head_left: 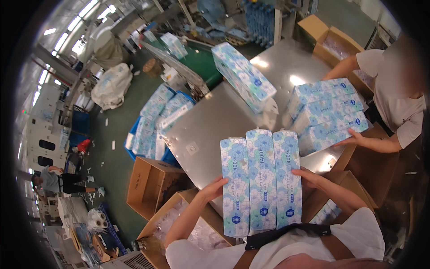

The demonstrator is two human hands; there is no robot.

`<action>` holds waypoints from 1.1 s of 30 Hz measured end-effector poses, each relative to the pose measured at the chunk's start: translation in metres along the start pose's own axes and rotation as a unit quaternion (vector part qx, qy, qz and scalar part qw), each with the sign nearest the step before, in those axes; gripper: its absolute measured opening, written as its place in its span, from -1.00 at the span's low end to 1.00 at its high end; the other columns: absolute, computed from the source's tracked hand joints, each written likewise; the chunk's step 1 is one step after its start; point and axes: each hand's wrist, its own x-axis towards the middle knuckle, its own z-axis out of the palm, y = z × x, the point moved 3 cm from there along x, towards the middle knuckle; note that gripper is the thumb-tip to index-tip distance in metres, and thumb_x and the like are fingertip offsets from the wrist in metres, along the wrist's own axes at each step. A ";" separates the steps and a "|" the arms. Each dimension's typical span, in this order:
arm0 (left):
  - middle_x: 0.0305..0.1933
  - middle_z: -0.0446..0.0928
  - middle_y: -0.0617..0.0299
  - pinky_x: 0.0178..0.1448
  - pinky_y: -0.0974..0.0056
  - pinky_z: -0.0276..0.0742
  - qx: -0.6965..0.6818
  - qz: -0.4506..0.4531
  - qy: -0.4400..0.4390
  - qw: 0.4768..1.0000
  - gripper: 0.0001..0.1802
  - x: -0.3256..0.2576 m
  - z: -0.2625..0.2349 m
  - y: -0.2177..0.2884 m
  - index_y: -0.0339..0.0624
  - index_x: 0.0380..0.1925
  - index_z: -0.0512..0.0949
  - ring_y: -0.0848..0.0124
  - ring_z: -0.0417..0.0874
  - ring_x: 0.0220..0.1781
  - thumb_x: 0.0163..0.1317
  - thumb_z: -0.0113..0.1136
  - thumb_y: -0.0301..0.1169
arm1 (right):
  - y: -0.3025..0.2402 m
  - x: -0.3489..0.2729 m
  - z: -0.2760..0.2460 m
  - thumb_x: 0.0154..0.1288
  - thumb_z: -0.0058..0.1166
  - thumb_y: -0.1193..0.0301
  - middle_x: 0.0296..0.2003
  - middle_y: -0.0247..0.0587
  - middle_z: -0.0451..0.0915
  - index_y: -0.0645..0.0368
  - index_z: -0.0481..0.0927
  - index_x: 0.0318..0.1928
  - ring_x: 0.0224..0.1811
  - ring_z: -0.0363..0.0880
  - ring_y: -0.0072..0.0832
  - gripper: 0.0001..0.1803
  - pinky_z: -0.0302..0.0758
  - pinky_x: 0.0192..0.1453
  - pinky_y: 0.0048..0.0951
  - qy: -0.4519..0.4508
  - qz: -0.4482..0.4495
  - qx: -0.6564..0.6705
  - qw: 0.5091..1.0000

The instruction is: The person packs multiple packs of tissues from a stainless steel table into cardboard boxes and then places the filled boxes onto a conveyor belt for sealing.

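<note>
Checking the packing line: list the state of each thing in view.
Three tissue packs: side by side, clamped between both hands.
Left hand: pressed on left pack.
Right hand: pressed on right pack.
Co-worker's stack: three high, held.
Tilted pack: on steel table.
Cardboard box: open.

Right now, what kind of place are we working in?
Probably a packing floor in a tissue factory. Both hands press a row of three blue flowered tissue packs on a steel table, open cardboard boxes wait below, and a conveyor feeds in more packs.
</note>
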 end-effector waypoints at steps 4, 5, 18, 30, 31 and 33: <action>0.13 0.35 0.17 0.16 0.17 0.34 0.049 0.100 0.074 0.991 -0.22 -0.027 0.023 0.011 -0.21 0.23 0.11 0.31 0.37 0.16 0.03 0.23 -0.25 | -0.019 -0.011 0.016 -0.04 0.31 0.26 0.10 -0.18 0.32 0.16 0.06 0.27 0.17 0.26 -0.33 -0.08 0.24 0.21 -0.24 0.018 -0.083 -0.111 0.990; 0.13 0.35 0.17 0.16 0.17 0.34 0.058 0.111 0.073 0.989 -0.22 -0.037 0.030 0.018 -0.21 0.23 0.11 0.31 0.37 0.16 0.03 0.23 -0.25 | -0.028 -0.019 0.022 -0.04 0.31 0.26 0.10 -0.18 0.32 0.16 0.06 0.27 0.17 0.26 -0.33 -0.08 0.24 0.21 -0.24 0.016 -0.096 -0.116 0.988; 0.01 0.47 0.19 0.11 0.27 0.36 0.477 0.450 0.145 0.741 -0.35 -0.132 0.217 0.008 -0.27 0.00 0.42 0.31 0.45 0.06 -0.21 0.40 -0.47 | -0.032 -0.263 0.042 -0.18 0.39 0.39 0.09 -0.18 0.38 0.28 0.24 0.18 0.13 0.31 -0.45 -0.13 0.24 0.20 -0.41 0.042 -0.569 -0.367 0.735; 0.19 0.24 -0.14 0.20 0.08 0.37 -0.167 -0.095 -0.001 0.981 -0.47 -0.014 0.330 -0.213 -0.38 0.12 0.16 0.11 0.35 0.20 0.33 -0.14 -0.17 | 0.057 -0.287 -0.095 0.14 0.04 0.01 -0.44 -0.03 0.60 0.30 0.51 -0.07 -0.32 0.55 -0.24 -0.42 0.43 -0.17 -0.37 0.353 -0.286 -0.520 0.724; 0.15 0.28 -0.19 0.15 0.11 0.43 -0.191 -0.131 0.013 0.973 -0.48 -0.001 0.319 -0.214 -0.45 0.08 0.19 0.10 0.40 0.16 0.34 -0.19 -0.17 | 0.066 -0.271 -0.110 0.13 0.06 0.04 -0.45 0.01 0.60 0.29 0.48 -0.03 -0.30 0.56 -0.16 -0.42 0.45 -0.16 -0.36 0.361 -0.315 -0.573 0.665; 0.07 0.38 -0.19 0.06 0.23 0.50 0.055 -0.107 -0.074 0.990 -0.49 -0.006 0.333 -0.183 -0.46 0.06 0.23 0.14 0.45 0.12 0.34 -0.16 -0.19 | 0.075 -0.266 -0.115 0.08 0.11 0.05 -0.13 0.10 0.53 0.22 0.33 0.14 0.00 0.45 -0.05 -0.30 0.36 0.07 -0.25 0.383 -0.253 -0.529 0.714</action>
